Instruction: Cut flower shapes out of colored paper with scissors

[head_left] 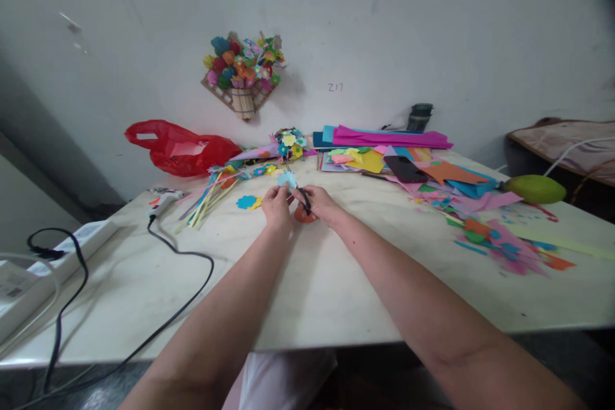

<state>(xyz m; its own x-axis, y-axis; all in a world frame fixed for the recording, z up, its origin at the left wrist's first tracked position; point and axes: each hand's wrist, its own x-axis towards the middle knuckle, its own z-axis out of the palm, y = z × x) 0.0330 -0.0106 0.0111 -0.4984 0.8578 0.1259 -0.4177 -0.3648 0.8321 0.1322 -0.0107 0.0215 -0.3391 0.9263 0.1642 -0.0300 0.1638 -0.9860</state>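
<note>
Above the middle of the table, my left hand (277,206) is closed on a light blue paper flower (287,178), pinched at its lower edge. Black-handled scissors (304,200) are in my right hand (321,204), their blades pointing up and left close to the flower; whether they touch it I cannot tell. Below the scissors lies a round orange piece (305,214), partly covered by my fingers. Just left of my left hand, a blue paper flower (246,202) overlaps a yellow one (258,203) on the tabletop.
At left lie a glue gun (166,200) with a black cord, a power strip (62,262) and paper strips (204,202). A red plastic bag (180,150) sits behind. Coloured sheets (384,138), a phone (405,169), scraps (514,246) and a green fruit-like object (535,189) spread rightward.
</note>
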